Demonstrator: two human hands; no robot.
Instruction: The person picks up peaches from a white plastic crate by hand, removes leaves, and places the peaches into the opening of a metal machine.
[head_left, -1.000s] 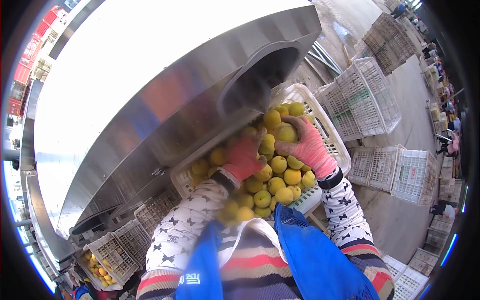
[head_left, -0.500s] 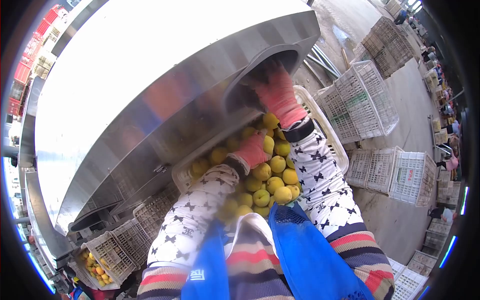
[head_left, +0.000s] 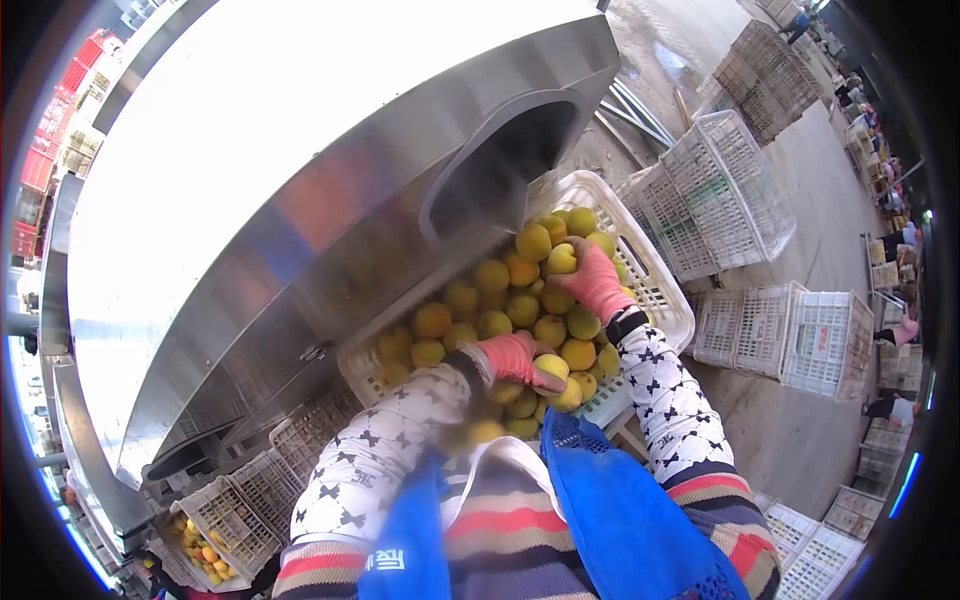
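Observation:
A cream plastic crate [head_left: 655,262] holds a heap of yellow-green peaches [head_left: 522,309] below a metal machine's rounded chute opening [head_left: 500,165]. My right hand [head_left: 594,283], in a pink glove, is closed round a peach [head_left: 562,259] near the crate's far right corner. My left hand [head_left: 512,357], gloved likewise, has its fingers and thumb round another peach [head_left: 550,371] at the near side of the heap. Several peaches lie just beneath both hands, and the left forearm hides part of the crate's near left side.
The large steel machine [head_left: 330,210] overhangs the crate's far left side. White crates [head_left: 715,200] stand on the concrete floor at right, with more stacked crates [head_left: 820,345] lower down. At lower left, another crate [head_left: 225,525] contains orange-yellow fruit. People are visible along the far right edge.
My right hand has come out of the chute opening and down onto the peaches. My left hand has moved nearer to my body. More of the heap now shows.

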